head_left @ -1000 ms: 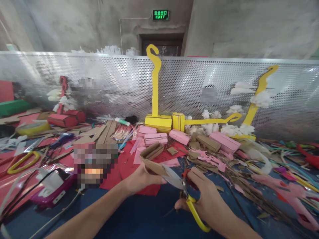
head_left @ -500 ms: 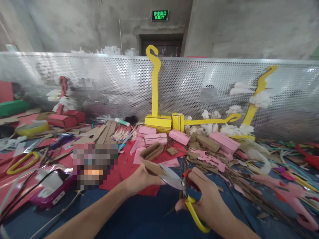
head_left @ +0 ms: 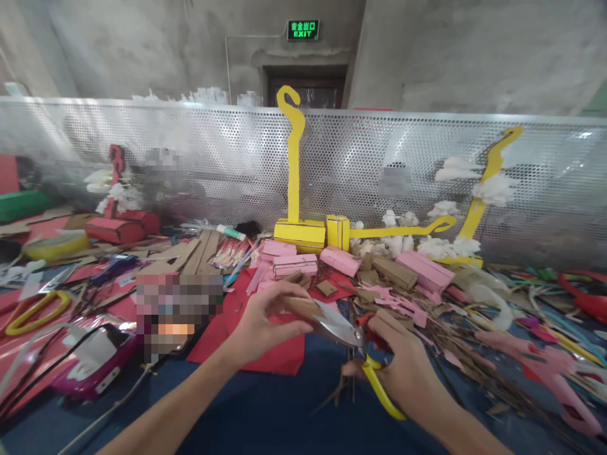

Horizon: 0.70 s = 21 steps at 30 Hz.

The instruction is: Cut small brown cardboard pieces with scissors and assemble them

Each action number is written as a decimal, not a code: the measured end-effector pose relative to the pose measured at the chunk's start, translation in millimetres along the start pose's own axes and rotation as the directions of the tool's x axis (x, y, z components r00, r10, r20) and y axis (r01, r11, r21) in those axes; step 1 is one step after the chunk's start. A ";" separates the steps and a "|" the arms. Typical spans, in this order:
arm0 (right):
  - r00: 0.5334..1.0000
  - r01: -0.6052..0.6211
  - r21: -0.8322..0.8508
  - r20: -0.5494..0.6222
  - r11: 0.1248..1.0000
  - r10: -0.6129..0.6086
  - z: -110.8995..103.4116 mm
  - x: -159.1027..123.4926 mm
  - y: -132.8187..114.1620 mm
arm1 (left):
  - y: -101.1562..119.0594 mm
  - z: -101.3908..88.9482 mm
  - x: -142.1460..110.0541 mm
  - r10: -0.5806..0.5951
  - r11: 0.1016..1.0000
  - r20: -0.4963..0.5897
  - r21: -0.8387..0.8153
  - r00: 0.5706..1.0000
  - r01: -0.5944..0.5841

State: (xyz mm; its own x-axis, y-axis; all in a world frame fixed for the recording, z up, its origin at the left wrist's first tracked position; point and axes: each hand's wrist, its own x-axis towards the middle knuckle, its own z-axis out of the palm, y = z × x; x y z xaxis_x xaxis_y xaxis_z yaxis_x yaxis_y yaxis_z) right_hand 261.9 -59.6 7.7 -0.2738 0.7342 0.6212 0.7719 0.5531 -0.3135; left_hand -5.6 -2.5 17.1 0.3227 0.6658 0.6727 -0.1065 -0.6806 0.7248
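Note:
My left hand [head_left: 258, 325] is wrapped round a brown cardboard piece [head_left: 303, 308], which its fingers partly cover. My right hand [head_left: 403, 354] grips scissors [head_left: 334, 323] with a yellow and a red handle loop. The blades point left and reach the cardboard's right end; whether they are cutting into it is hard to tell. Under both hands lies a red sheet [head_left: 275, 357] on the blue tabletop [head_left: 294, 411]. Just beyond my hands sit several pink-covered cardboard blocks [head_left: 294, 265] and a small brown cardboard scrap [head_left: 327, 288].
A yellow hook-topped stand [head_left: 294, 170] rises before a perforated metal panel [head_left: 227, 164]. Cardboard offcuts [head_left: 455, 341] and a pink glue gun [head_left: 545, 360] lie right. At left are a purple device [head_left: 97, 370] with cables and yellow-handled scissors [head_left: 40, 313].
The cardboard piece has turned, its open side no longer showing, and my left hand has come up round it. My right hand and the scissors have shifted slightly right and up.

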 end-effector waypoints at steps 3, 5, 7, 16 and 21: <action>0.998 0.058 -0.040 0.003 0.998 -0.058 -2.9 0.9 4.6 | 1.5 -3.5 0.8 0.134 0.960 0.082 0.237 0.988 -0.150; 0.997 0.081 -0.070 0.021 0.994 -0.080 -3.5 1.2 6.3 | 0.7 -3.7 1.0 0.147 0.935 0.135 0.303 0.980 -0.182; 0.995 0.089 -0.092 0.043 0.992 -0.086 -3.7 1.2 7.3 | -0.7 -3.0 0.8 0.109 0.941 0.170 0.301 0.979 -0.157; 0.986 0.123 -0.260 0.141 0.958 -0.088 -8.4 0.3 6.2 | -8.2 -2.7 -0.5 0.075 0.964 0.226 0.233 0.971 -0.128; 0.985 0.150 -0.289 0.121 0.946 -0.119 -5.3 0.6 4.3 | -13.4 -0.6 -3.1 0.094 0.965 0.262 0.214 0.961 -0.153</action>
State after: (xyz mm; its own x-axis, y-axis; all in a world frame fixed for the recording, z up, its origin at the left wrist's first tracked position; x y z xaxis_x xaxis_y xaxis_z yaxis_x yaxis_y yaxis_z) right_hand 268.1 -58.8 10.6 -0.4312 0.7056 0.5623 0.8547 0.5191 0.0040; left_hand -5.7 4.7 5.4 0.5460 0.4956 0.6755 0.0491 -0.8238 0.5648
